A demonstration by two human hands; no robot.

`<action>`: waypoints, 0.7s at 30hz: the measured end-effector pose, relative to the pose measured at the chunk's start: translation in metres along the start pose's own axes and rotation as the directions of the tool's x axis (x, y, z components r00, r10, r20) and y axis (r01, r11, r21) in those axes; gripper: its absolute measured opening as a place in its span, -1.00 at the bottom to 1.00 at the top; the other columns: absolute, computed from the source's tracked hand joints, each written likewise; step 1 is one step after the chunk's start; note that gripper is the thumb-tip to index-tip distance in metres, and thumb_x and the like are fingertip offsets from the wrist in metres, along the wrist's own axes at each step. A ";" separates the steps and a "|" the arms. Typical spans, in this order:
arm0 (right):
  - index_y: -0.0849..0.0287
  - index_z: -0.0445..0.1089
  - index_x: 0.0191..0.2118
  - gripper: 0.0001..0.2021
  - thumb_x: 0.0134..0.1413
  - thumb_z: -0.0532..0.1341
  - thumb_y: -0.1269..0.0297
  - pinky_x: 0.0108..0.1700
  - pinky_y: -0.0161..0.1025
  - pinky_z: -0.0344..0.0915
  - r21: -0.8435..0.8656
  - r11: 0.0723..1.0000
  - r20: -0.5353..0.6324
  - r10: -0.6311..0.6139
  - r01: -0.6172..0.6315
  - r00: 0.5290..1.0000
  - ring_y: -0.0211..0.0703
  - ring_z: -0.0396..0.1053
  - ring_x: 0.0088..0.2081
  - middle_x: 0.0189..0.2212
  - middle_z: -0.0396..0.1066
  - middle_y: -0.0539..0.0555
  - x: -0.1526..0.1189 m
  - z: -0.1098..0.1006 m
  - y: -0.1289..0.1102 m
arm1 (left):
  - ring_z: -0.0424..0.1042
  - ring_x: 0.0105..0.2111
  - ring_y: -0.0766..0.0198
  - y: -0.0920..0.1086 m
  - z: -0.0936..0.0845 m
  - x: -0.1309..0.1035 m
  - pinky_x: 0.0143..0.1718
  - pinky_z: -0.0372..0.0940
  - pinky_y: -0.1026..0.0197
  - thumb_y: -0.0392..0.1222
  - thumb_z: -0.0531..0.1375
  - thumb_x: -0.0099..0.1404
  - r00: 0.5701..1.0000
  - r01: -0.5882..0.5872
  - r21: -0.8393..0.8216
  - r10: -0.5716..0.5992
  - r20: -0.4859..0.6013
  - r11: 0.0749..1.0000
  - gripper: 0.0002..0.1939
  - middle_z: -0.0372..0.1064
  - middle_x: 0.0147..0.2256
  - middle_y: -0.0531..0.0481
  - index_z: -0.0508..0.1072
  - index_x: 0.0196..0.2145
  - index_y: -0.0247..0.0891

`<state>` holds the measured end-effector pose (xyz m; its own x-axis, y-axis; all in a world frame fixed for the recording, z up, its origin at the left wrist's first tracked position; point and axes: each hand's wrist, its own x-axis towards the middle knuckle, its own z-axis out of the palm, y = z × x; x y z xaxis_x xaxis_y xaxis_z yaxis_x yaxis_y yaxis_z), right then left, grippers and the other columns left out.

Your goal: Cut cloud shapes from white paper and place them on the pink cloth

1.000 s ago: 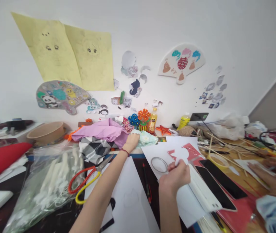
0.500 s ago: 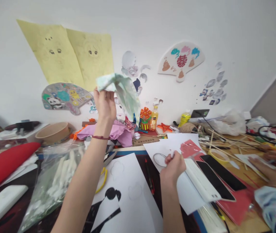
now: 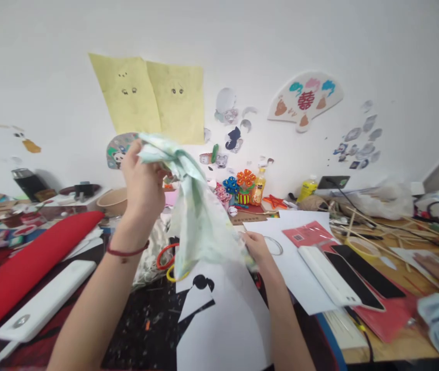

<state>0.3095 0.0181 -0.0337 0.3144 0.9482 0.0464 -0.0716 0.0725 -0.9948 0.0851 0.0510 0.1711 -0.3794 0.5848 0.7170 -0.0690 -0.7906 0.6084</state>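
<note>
My left hand [image 3: 144, 180] is raised over the left middle of the desk, its fingers closed on the top of a pale green patterned cloth [image 3: 198, 216]. The cloth hangs down blurred and spreads to the right. At its lower right edge my right hand [image 3: 256, 245] has its fingers closed on the cloth. Under the cloth lies a white paper sheet [image 3: 225, 319] with black cut-out pieces [image 3: 201, 282] on it. Yellow scissor handles [image 3: 171, 273] and a red ring [image 3: 166, 256] show partly behind the cloth.
White stringy material [image 3: 152, 247] sits behind my left forearm. A white power bank [image 3: 45, 299] and a red curved object [image 3: 34, 273] lie at left. Phones [image 3: 354, 278] and a white case [image 3: 328, 275] lie at right, near another person's hand [image 3: 438, 273].
My left hand has moved left and lower with the cloth. My right hand has moved left to the cloth's lower edge. The camera view has turned slightly left.
</note>
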 end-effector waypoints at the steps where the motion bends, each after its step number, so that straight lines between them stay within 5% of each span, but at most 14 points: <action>1: 0.20 0.29 -0.74 -0.66 -0.20 0.31 0.11 -0.62 -0.35 0.09 -0.023 1.000 0.015 -0.006 0.007 1.000 -0.30 0.18 -0.72 -0.82 0.27 -0.03 -0.001 0.001 0.001 | 0.30 -0.63 0.36 0.004 -0.010 -0.004 -0.61 0.24 0.32 -0.25 0.17 0.18 0.990 0.053 0.048 -0.059 0.125 0.997 -0.91 0.29 -0.57 0.07 0.36 -0.48 -0.21; 2: 0.19 0.29 -0.74 -0.65 -0.18 0.31 0.10 -0.61 -0.34 0.10 -0.041 0.999 0.017 -0.013 0.014 1.000 -0.29 0.18 -0.72 -0.82 0.27 -0.02 -0.001 0.002 0.002 | 0.35 -0.61 0.33 0.006 -0.019 -0.009 -0.59 0.28 0.29 -0.21 0.17 0.20 0.952 0.080 0.122 -0.112 0.286 0.989 -0.90 0.34 -0.55 0.04 0.40 -0.47 -0.22; 3: 0.19 0.30 -0.74 -0.65 -0.17 0.30 0.10 -0.61 -0.34 0.10 -0.056 0.998 0.008 -0.020 0.021 1.000 -0.28 0.18 -0.71 -0.82 0.27 -0.02 -0.001 0.002 0.003 | 0.41 -0.57 0.29 0.007 -0.028 -0.014 -0.55 0.32 0.27 -0.16 0.17 0.23 0.851 0.084 0.241 -0.195 0.488 0.967 -0.87 0.40 -0.51 0.00 0.45 -0.42 -0.22; 5: 0.19 0.31 -0.72 -0.67 -0.15 0.28 0.10 -0.60 -0.33 0.10 -0.074 0.997 -0.035 -0.038 0.035 0.999 -0.27 0.19 -0.70 -0.81 0.27 -0.03 0.000 0.001 0.004 | 0.51 -0.41 0.25 0.001 -0.045 -0.025 -0.40 0.41 0.24 -0.04 0.16 0.29 0.484 -0.126 0.467 -0.357 0.799 0.875 -0.79 0.51 -0.33 -0.01 0.52 -0.22 -0.14; 6: 0.19 0.32 -0.71 -0.68 -0.14 0.27 0.10 -0.59 -0.33 0.10 -0.079 0.996 -0.061 -0.048 0.043 0.997 -0.26 0.19 -0.70 -0.81 0.27 -0.04 0.001 0.000 0.004 | 0.54 -0.32 0.21 -0.007 -0.051 -0.030 -0.31 0.43 0.23 -0.03 0.24 0.22 0.397 -0.195 0.499 -0.397 0.828 0.845 -0.73 0.54 -0.23 -0.01 0.52 -0.13 -0.10; 7: 0.19 0.32 -0.69 -0.68 -0.12 0.26 0.10 -0.59 -0.32 0.10 -0.081 0.995 -0.083 -0.057 0.051 0.995 -0.26 0.19 -0.69 -0.81 0.27 -0.04 0.001 -0.001 0.004 | 0.54 -0.21 0.17 -0.019 -0.056 -0.033 -0.21 0.43 0.22 -0.05 0.27 0.20 0.391 -0.255 0.534 -0.419 0.819 0.806 -0.63 0.52 -0.12 -0.02 0.49 -0.03 -0.08; 8: 0.18 0.32 -0.69 -0.68 -0.11 0.25 0.10 -0.58 -0.32 0.10 -0.081 0.995 -0.101 -0.066 0.058 0.993 -0.25 0.20 -0.68 -0.80 0.28 -0.04 0.002 -0.002 0.005 | 0.51 -0.09 0.18 -0.034 -0.059 -0.035 -0.10 0.41 0.21 -0.03 0.22 0.26 0.453 -0.415 0.615 -0.433 0.779 0.671 -0.58 0.47 0.00 0.00 0.40 0.07 -0.04; 10: 0.18 0.32 -0.68 -0.68 -0.09 0.24 0.09 -0.57 -0.32 0.11 -0.082 0.994 -0.124 -0.076 0.066 0.989 -0.24 0.22 -0.67 -0.79 0.29 -0.04 0.004 -0.002 0.006 | 0.34 0.15 0.03 -0.070 -0.059 -0.034 0.14 0.27 0.03 -0.13 0.18 0.29 0.561 -0.461 0.702 -0.435 0.704 0.542 -0.49 0.29 0.17 -0.19 0.28 0.18 -0.20; 13: 0.18 0.33 -0.68 -0.69 -0.09 0.24 0.10 -0.56 -0.31 0.11 -0.088 0.994 -0.137 -0.075 0.063 0.988 -0.23 0.23 -0.66 -0.78 0.30 -0.04 0.006 -0.002 0.007 | 0.13 0.27 -0.13 -0.127 -0.051 -0.031 0.20 0.19 -0.13 -0.19 0.25 0.25 0.654 -0.453 0.791 -0.449 0.609 0.412 -0.34 0.10 0.26 -0.35 0.17 0.25 -0.34; 17: 0.18 0.32 -0.69 -0.67 -0.07 0.24 0.09 -0.55 -0.31 0.11 -0.098 0.993 -0.144 -0.082 0.068 0.986 -0.23 0.23 -0.66 -0.78 0.29 -0.04 0.009 -0.003 0.008 | 0.36 0.08 0.02 -0.179 -0.044 -0.035 0.06 0.33 -0.16 -0.08 0.20 0.37 0.690 -0.421 0.848 -0.493 0.530 0.322 -0.56 0.27 0.15 -0.19 0.32 0.15 -0.26; 21: 0.17 0.29 -0.70 -0.64 -0.05 0.24 0.09 -0.56 -0.32 0.08 -0.091 0.992 -0.157 -0.105 0.091 0.982 -0.25 0.22 -0.66 -0.78 0.27 -0.05 0.010 -0.005 0.006 | 0.43 -0.04 0.11 -0.202 -0.046 -0.047 -0.05 0.41 -0.05 -0.09 0.19 0.38 0.692 -0.330 0.886 -0.555 0.461 0.324 -0.62 0.36 0.05 -0.16 0.37 0.09 -0.29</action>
<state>0.3165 0.0266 -0.0391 0.4644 0.8752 0.1355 0.0434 0.1303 -0.9905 0.0744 0.1753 -0.0011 0.2013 0.9274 0.3154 0.9208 -0.2890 0.2621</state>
